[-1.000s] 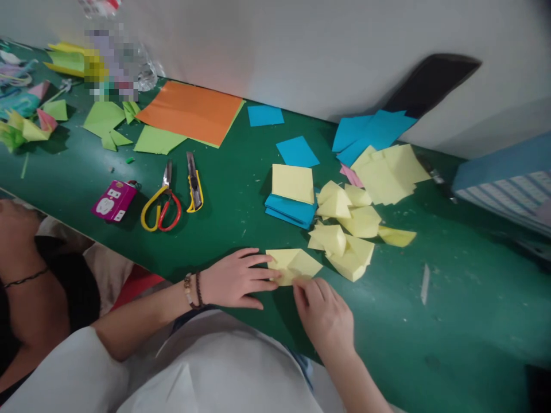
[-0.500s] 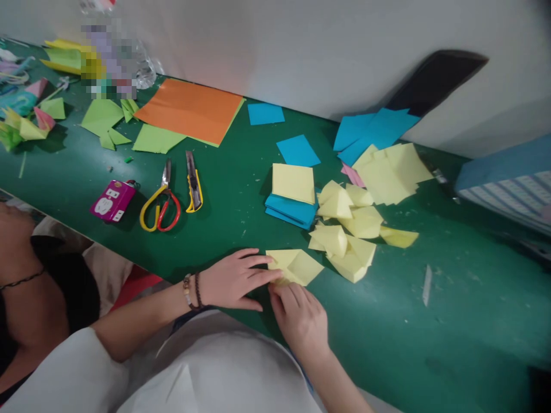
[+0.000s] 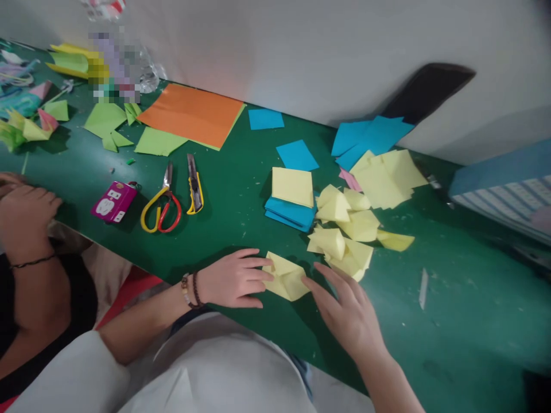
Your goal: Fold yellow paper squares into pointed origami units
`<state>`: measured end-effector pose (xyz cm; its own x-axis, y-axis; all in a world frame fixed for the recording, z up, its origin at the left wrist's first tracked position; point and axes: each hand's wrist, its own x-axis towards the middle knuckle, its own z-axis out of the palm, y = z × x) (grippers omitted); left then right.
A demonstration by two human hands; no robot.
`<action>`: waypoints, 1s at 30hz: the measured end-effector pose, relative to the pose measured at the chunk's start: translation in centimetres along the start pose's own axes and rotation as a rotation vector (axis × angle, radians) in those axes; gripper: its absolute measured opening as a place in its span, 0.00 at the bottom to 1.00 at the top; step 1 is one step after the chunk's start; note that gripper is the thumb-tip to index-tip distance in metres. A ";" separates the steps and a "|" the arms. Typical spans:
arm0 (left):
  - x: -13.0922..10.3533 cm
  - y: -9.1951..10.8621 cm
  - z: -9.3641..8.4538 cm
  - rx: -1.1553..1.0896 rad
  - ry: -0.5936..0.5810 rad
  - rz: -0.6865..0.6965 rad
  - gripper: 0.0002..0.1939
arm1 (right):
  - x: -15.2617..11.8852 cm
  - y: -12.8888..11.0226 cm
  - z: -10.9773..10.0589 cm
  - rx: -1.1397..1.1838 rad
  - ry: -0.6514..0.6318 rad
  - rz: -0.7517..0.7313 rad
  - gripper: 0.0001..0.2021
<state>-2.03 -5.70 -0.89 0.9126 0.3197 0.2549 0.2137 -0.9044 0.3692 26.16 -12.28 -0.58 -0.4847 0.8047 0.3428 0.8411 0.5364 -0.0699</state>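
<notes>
A creased piece of yellow paper (image 3: 287, 281) lies on the green table near its front edge. My left hand (image 3: 235, 279) rests flat, fingers spread, with the fingertips on the paper's left side. My right hand (image 3: 346, 312) is open at the right, its index fingertip at the paper's right corner. Just beyond are several folded yellow paper pieces (image 3: 355, 225). Behind the left fingertips sits a stack of yellow squares (image 3: 293, 186) on top of blue squares (image 3: 289, 215).
Scissors (image 3: 163, 206), a yellow utility knife (image 3: 195, 186) and a purple box (image 3: 115, 202) lie to the left. Orange sheets (image 3: 193, 115) and blue paper (image 3: 370, 140) are along the wall. Another person's hands (image 3: 26, 212) are at the left edge.
My right hand has moved right, from the paper's lower left to its right corner, and its fingers have opened. The paper has turned slightly. The other person's hands have come into view.
</notes>
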 end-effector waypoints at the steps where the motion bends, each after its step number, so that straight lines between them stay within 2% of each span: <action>1: 0.1 0.0 -0.1 0.016 0.008 -0.003 0.18 | 0.0 0.0 0.0 0.019 0.004 -0.026 0.16; 10: 0.4 0.7 -0.7 0.093 -0.051 -0.097 0.19 | -0.8 -1.4 -0.8 0.102 -0.012 -0.105 0.11; 15: 0.6 1.0 -0.2 0.086 -0.062 -0.082 0.21 | -0.6 -1.7 -0.4 0.194 -0.011 -0.186 0.12; 18: 0.4 0.8 0.1 0.061 -0.048 -0.050 0.19 | -0.3 -1.2 -0.4 0.236 -0.027 -0.218 0.13; 21: 0.2 0.5 0.2 0.047 -0.049 -0.027 0.16 | 0.4 -0.9 -0.4 0.297 -0.023 -0.189 0.12; 25: 0.4 0.4 0.2 0.046 -0.045 -0.012 0.17 | 1.8 -0.9 0.0 0.405 0.021 -0.102 0.11; 30: 0.9 0.6 0.1 0.051 -0.048 0.014 0.19 | 2.9 -1.0 1.4 0.400 -0.002 -0.025 0.12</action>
<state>-1.08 -6.02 -0.53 0.9310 0.2940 0.2166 0.2169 -0.9224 0.3196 23.61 -10.08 -0.80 -0.5050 0.7903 0.3471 0.6692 0.6125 -0.4208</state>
